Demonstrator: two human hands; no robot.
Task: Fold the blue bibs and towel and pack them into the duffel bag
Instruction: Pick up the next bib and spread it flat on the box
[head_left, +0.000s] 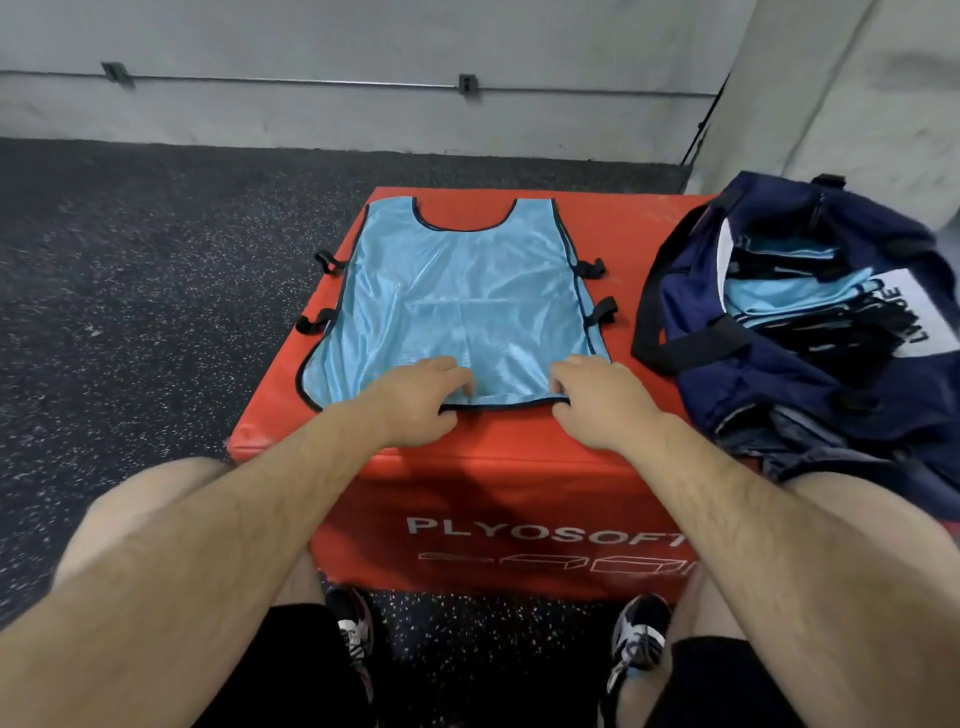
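Two bare forearms reach forward from the lower corners of the view, over the knees and a pair of shoes (639, 631) planted on the speckled floor (130, 291) at the foot of a red box (467, 499).

Container: a navy duffel bag (769, 384) sits at the right edge of the box top, its mouth open toward the camera. Inside lies a stack of folded bibs (779, 296), light blue with black trim, beside a white panel with dark lettering.

Task item: one blue bib (457, 301) is spread flat on the box top, neck opening toward the far edge, black side straps splayed out, hem along the near edge.

Fingers: the left hand (421, 402) and the right hand (605, 402) meet the hem side by side, a short gap between them. On each, the fingers are bent onto the cloth and the thumb sits at the hem's edge, pinching it.

Pose: both hands are palm down, knuckles up, wrists just above the near edge of the box top.
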